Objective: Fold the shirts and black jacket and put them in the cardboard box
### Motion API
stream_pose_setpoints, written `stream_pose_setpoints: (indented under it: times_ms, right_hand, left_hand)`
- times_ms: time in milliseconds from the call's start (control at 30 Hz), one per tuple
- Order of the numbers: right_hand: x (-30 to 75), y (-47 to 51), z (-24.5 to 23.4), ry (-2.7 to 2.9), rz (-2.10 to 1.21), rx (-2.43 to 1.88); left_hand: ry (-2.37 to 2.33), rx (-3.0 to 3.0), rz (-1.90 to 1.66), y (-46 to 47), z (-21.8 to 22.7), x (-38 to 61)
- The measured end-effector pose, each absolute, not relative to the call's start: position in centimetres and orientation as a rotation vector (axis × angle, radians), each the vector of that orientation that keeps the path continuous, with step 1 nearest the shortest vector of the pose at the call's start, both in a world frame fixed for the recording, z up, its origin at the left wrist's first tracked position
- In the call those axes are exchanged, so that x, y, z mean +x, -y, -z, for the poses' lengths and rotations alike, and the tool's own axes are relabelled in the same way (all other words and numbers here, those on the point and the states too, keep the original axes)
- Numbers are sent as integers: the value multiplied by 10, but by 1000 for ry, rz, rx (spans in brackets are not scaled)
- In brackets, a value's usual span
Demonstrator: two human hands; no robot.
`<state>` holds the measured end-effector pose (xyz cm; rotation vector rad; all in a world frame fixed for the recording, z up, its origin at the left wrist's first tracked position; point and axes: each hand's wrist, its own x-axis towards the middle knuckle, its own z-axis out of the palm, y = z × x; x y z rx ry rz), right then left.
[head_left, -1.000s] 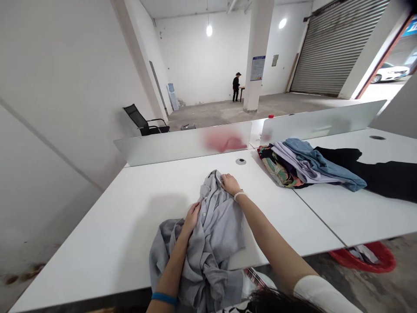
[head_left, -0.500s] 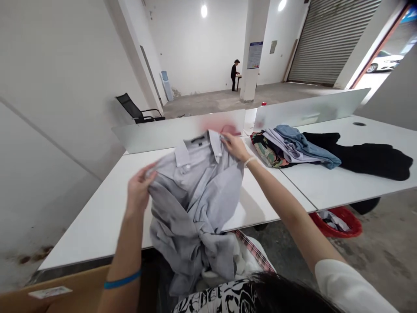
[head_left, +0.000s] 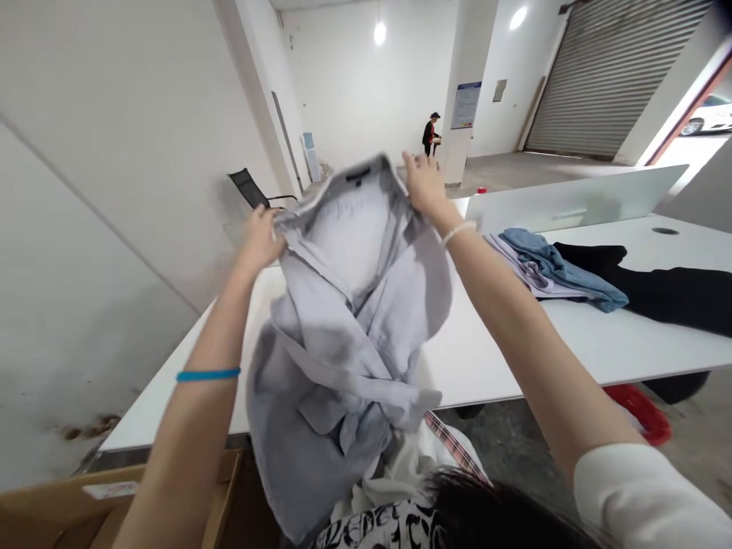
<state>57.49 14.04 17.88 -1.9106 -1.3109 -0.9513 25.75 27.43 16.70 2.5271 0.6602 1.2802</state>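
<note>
I hold a grey button-up shirt [head_left: 348, 305] up in the air in front of me, over the near edge of the white table [head_left: 515, 351]. My left hand [head_left: 260, 240] is closed on the shirt's left shoulder. My right hand [head_left: 423, 183] pinches the other side by the collar. The collar points up and the shirt's body hangs crumpled down toward my lap. A blue band sits on my left wrist and a white bead bracelet on my right.
A pile of clothes [head_left: 549, 267] and a black garment [head_left: 657, 293] lie on the table at the right. A cardboard box [head_left: 114, 496] stands low left, a red basket [head_left: 637, 408] under the table. Low partitions [head_left: 577, 202] back the desk. A black chair [head_left: 252, 191] and a person [head_left: 430, 135] are farther off.
The shirt lay on the table a second ago. Both hands have lifted it up and spread it by the shoulders; it now hangs higher than half a second ago.
</note>
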Motion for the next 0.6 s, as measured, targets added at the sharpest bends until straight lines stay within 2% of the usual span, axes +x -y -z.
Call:
stream_pose_setpoints:
  times_ms: [33, 133, 200, 300, 467, 533, 600]
  right_hand:
    - [567, -141, -153, 1341, 890, -1967]
    - [529, -127, -64, 1636, 335, -2312]
    - [499, -114, -5, 1767, 144, -2341]
    - [464, -107, 65, 1858, -27, -2369]
    - [439, -133, 118, 1869, -86, -2389]
    - [439, -144, 125, 1865, -73, -2391]
    - [444, -152, 128, 1870, -61, -2384]
  left_hand:
    - [-690, 2540, -1230, -268, -143, 258]
    - [-788, 2549, -834, -221, -60, 238]
    - [-762, 2521, -425, -180, -4, 217]
    - [-732, 2450, -160, -128, 61, 194]
    - [-784, 2361, -335, -93, 103, 193]
    - [-762, 2135, -477, -97, 107, 197]
    - [-756, 1670, -704, -114, 107, 198]
